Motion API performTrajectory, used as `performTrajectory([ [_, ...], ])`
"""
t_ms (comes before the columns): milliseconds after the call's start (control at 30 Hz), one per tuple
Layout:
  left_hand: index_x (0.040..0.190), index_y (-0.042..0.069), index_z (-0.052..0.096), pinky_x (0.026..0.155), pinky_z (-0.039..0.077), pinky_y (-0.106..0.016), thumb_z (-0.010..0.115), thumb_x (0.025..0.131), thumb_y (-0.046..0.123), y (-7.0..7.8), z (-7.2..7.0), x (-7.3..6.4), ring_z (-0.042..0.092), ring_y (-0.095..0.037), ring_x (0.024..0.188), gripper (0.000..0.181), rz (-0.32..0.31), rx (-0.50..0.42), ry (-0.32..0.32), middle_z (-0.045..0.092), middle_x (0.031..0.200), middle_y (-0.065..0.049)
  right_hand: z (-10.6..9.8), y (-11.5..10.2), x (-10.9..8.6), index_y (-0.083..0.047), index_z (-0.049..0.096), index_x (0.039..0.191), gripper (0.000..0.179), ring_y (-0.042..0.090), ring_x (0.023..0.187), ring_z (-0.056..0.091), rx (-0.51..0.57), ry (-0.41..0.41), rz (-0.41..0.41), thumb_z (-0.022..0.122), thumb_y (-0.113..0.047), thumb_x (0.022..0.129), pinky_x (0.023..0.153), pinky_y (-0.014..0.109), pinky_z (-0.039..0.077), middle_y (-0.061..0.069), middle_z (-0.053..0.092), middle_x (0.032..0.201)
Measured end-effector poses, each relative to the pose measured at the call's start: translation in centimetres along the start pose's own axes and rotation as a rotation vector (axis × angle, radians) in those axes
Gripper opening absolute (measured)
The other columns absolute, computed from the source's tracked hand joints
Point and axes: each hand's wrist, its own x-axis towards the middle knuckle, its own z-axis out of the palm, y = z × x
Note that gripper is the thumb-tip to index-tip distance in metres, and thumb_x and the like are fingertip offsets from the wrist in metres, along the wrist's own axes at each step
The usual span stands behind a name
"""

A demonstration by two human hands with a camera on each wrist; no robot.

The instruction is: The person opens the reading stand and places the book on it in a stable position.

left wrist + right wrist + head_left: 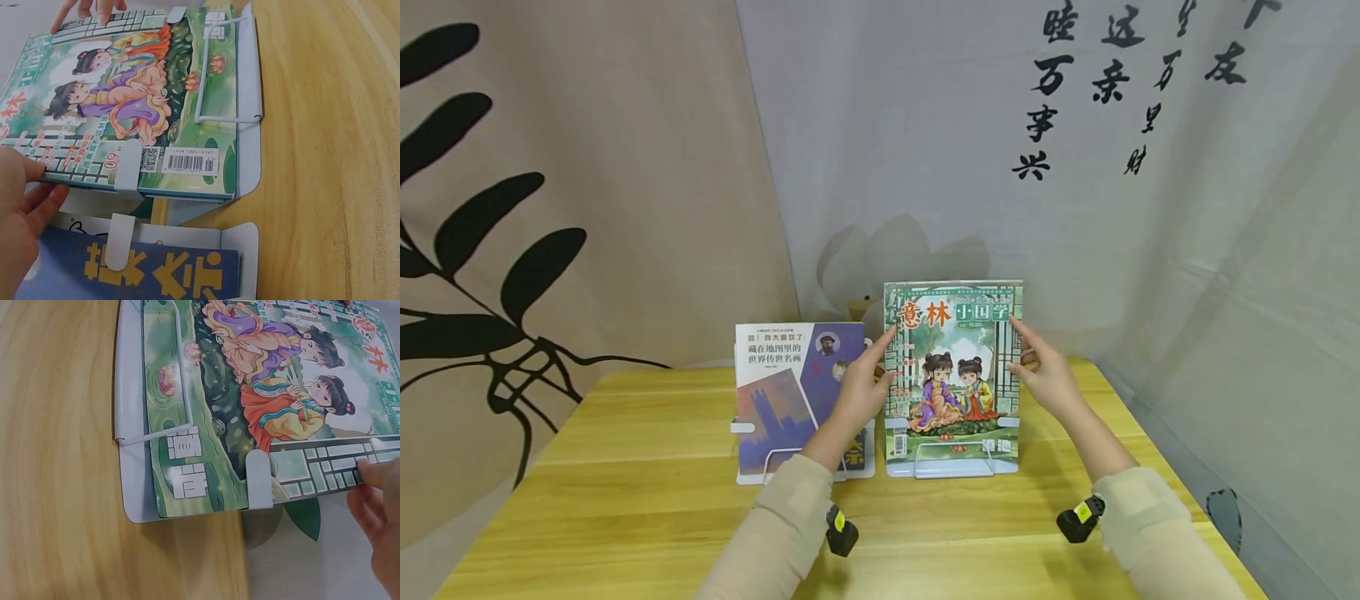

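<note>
A green illustrated magazine [958, 367] with two cartoon children on its cover leans upright on a white book stand [897, 468]. Side clips [259, 478] and a wire bar [185, 375] on the stand lie over the cover. My left hand [859, 393] pinches the magazine's left edge, its thumb on the cover and other fingers along the side, as the left wrist view shows. At the opposite edge, my right hand [1049, 379] pinches it with the thumb on the front; some of its fingers are hidden behind.
Left of the magazine, a purple and white book [775, 383] stands on a second white stand [870, 450], partly covered by my left forearm. Both stands are on a wooden table [647, 467]. A printed cloth [910, 125] hangs behind the table.
</note>
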Motion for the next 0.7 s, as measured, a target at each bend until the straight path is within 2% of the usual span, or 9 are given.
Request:
performTrajectory([
  [133,0.15,0.033,0.032,0.051,0.048,-0.025,0.061,0.089,-0.007,0.0,0.0,0.1,0.056,-0.011,0.072,0.079,-0.016,0.032,-0.014,0.04,0.148,0.001,0.2,0.3,0.0,-0.028,0.03,0.151,0.085,0.028,0.088,0.056,-0.014,0.004,-0.001,0.069,0.006,0.084,0.065,0.03,0.053,0.017,0.05,0.111],
  [200,0.15,0.032,0.032,0.05,0.048,-0.026,0.062,0.088,-0.008,0.1,-0.1,0.1,0.054,-0.012,0.065,0.08,-0.02,0.044,-0.019,0.045,0.144,-0.002,0.3,0.5,0.1,-0.028,0.031,0.151,0.085,0.028,0.088,0.056,-0.022,0.011,-0.003,0.069,0.007,0.083,0.065,0.03,0.053,0.017,0.05,0.111],
  [267,0.15,0.032,0.033,0.049,0.047,-0.026,0.063,0.087,-0.008,0.3,-0.2,0.2,0.052,-0.013,0.058,0.08,-0.024,0.057,-0.021,0.056,0.131,-0.006,0.4,0.6,0.1,-0.027,0.031,0.151,0.085,0.028,0.087,0.057,-0.029,0.017,-0.015,0.069,0.007,0.083,0.064,0.029,0.053,0.018,0.051,0.11],
  [333,0.15,0.032,0.033,0.048,0.046,-0.027,0.064,0.086,-0.008,0.5,-0.3,0.4,0.048,-0.014,0.053,0.082,-0.035,0.075,-0.029,0.063,0.107,-0.007,0.4,0.7,0.2,-0.024,0.032,0.151,0.085,0.028,0.086,0.057,-0.044,0.021,-0.033,0.07,0.007,0.082,0.064,0.028,0.053,0.017,0.052,0.108],
  [400,0.15,0.033,0.032,0.046,0.044,-0.027,0.064,0.086,-0.007,0.8,-0.5,0.5,0.046,-0.014,0.049,0.082,-0.05,0.102,-0.04,0.059,0.083,-0.005,0.4,0.7,0.2,-0.023,0.032,0.151,0.085,0.027,0.084,0.057,-0.068,0.027,-0.049,0.071,0.007,0.081,0.064,0.028,0.053,0.016,0.052,0.105],
  [467,0.15,0.034,0.031,0.046,0.043,-0.027,0.065,0.086,-0.007,1.0,-0.6,0.7,0.044,-0.013,0.048,0.084,-0.062,0.134,-0.056,0.052,0.069,-0.003,0.4,0.7,0.3,-0.021,0.033,0.151,0.085,0.026,0.083,0.057,-0.089,0.031,-0.063,0.072,0.008,0.081,0.066,0.03,0.054,0.014,0.051,0.102],
  [567,0.151,0.034,0.027,0.044,0.04,-0.026,0.065,0.085,-0.006,1.5,-0.7,1.1,0.04,-0.013,0.045,0.086,-0.075,0.194,-0.082,0.047,0.058,-0.002,0.3,0.6,0.4,-0.018,0.034,0.15,0.085,0.025,0.081,0.058,-0.126,0.029,-0.073,0.072,0.008,0.08,0.069,0.035,0.054,0.013,0.05,0.1],
  [700,0.153,0.035,0.023,0.041,0.037,-0.025,0.065,0.084,-0.007,2.2,-1.0,1.7,0.038,-0.014,0.041,0.091,-0.085,0.264,-0.118,0.044,0.052,-0.005,0.2,0.3,0.5,-0.018,0.031,0.151,0.086,0.026,0.081,0.059,-0.164,0.01,-0.077,0.072,0.007,0.08,0.071,0.039,0.053,0.012,0.051,0.098],
])
